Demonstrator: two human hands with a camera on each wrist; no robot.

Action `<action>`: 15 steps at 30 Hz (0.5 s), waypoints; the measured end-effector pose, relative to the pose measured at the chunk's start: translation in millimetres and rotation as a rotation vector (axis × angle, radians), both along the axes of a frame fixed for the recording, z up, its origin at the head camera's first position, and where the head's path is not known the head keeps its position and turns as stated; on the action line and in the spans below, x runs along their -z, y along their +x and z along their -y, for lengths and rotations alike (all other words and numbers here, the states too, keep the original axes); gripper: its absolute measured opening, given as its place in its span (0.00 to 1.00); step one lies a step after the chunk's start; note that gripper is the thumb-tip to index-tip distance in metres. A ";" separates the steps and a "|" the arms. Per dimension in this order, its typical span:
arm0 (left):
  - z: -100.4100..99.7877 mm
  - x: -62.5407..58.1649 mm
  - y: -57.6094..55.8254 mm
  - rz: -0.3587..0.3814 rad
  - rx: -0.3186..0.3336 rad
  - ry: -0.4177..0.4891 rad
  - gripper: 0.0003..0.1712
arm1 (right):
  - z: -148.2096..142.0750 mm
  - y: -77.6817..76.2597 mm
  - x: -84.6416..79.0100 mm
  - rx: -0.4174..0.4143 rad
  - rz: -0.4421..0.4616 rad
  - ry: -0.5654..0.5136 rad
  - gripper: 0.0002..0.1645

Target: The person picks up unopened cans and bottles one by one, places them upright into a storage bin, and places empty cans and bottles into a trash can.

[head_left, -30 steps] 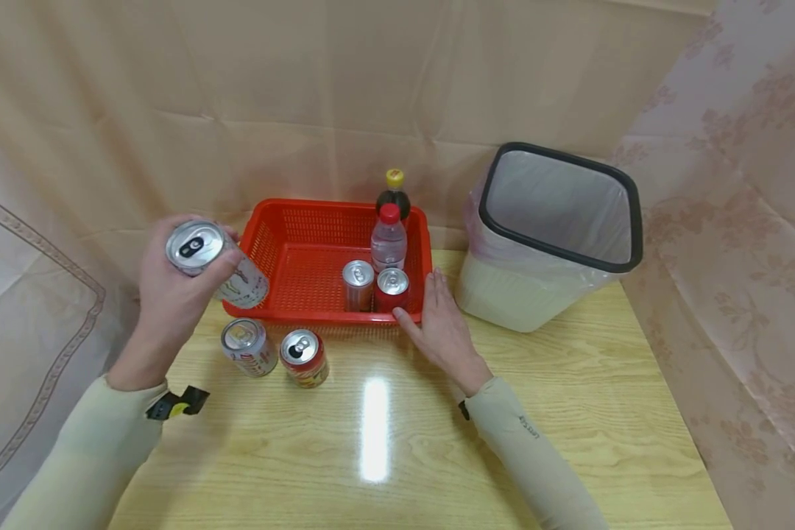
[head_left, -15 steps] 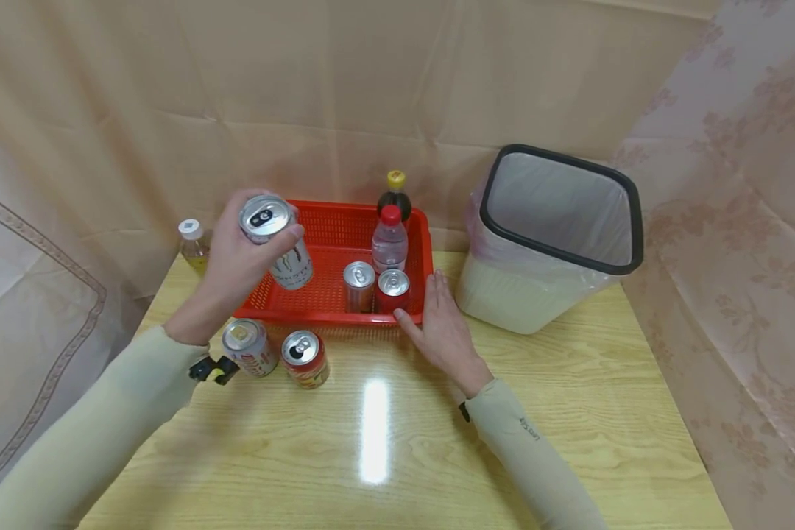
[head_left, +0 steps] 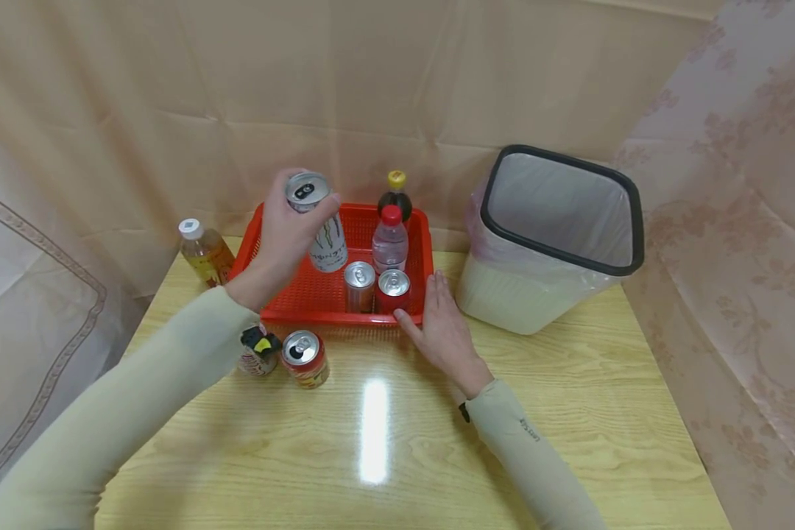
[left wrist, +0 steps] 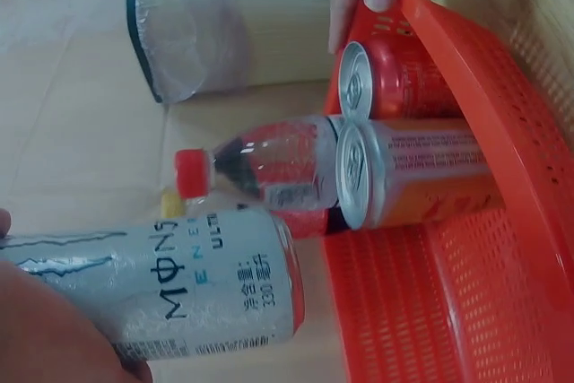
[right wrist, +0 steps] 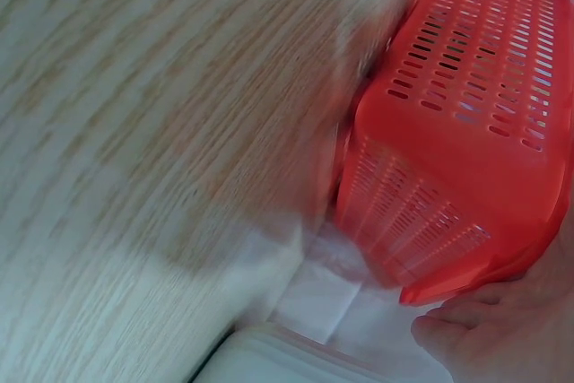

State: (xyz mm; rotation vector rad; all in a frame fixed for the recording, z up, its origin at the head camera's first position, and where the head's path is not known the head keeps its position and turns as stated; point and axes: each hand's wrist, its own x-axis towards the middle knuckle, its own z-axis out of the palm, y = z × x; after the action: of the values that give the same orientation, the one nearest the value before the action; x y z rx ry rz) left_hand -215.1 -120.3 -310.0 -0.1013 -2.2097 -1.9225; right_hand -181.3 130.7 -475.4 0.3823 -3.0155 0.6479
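Note:
My left hand (head_left: 285, 228) grips a white Monster energy drink can (head_left: 330, 246) by its upper part, tilted, with its pull-tab top opened. The can hangs over the left-middle of the red basket (head_left: 324, 319), and in the left wrist view its base points toward the other drinks. My right hand (head_left: 447, 340) rests with straight fingers along the basket's right side, its thumb on the front right rim. Inside, at the right, stand a silver-topped slim can (head_left: 359, 296), a red can (head_left: 394, 300), a red-capped clear bottle (head_left: 389, 246) and a yellow-capped dark bottle (head_left: 395, 199).
In front of the basket stand an opened red can (head_left: 308, 364) and a pale patterned can (head_left: 257, 363), partly hidden by my left wrist. A white-capped yellow-labelled bottle (head_left: 210, 256) is left of the basket. A lined bin (head_left: 503, 298) stands at right.
The left hand has carried the Monster can rightward from beside the basket to above it. The white-capped bottle behind the hand has come into view. My right hand has stayed put.

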 end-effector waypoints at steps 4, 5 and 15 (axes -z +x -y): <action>-10.2 3.1 -10.3 0.054 -0.005 0.007 0.31 | -0.2 -0.1 0.4 0.001 -0.002 0.003 0.63; -12.3 3.9 -13.0 0.065 -0.008 0.009 0.31 | -0.2 -0.1 0.4 0.001 -0.003 0.005 0.63; -20.4 17.6 -40.0 0.145 -0.025 0.028 0.33 | 0.1 -0.5 0.5 -0.001 0.002 0.009 0.63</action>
State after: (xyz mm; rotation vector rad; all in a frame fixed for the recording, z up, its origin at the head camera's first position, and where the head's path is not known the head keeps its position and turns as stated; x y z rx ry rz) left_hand -255.1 -99.9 -327.5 0.0720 -2.2609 -2.0054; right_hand -181.8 130.6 -475.9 0.3836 -3.0220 0.6348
